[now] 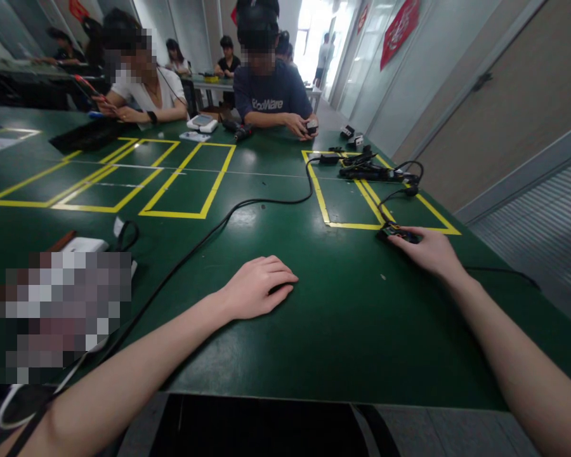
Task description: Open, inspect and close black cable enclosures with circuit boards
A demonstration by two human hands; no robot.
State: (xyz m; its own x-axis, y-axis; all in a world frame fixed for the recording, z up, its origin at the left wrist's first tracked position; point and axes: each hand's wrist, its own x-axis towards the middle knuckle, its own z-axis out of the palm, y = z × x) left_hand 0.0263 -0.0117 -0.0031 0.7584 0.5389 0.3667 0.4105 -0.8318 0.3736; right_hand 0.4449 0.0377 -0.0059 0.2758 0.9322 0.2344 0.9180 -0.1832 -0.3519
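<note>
My left hand (pixel 261 285) rests palm down on the green table (pixel 333 304), its fingers loosely stretched and holding nothing. My right hand (pixel 431 247) reaches farther out to the right. Its thumb and fingers are closed on a small black device (pixel 391 232) that looks like a circuit board with coloured wires. Part of this device is hidden under the fingers. A thin black cable runs from its far side toward a cluster of black cables and parts (pixel 364 168), just beyond my right hand.
Yellow tape rectangles (pixel 204 214) mark the table. A long black cable (pixel 228 216) crosses it past my left forearm. Blurred objects (pixel 66 304) lie at the left. Across the table, one person (pixel 273 95) handles a small dark object; another person (pixel 147 95) sits farther left.
</note>
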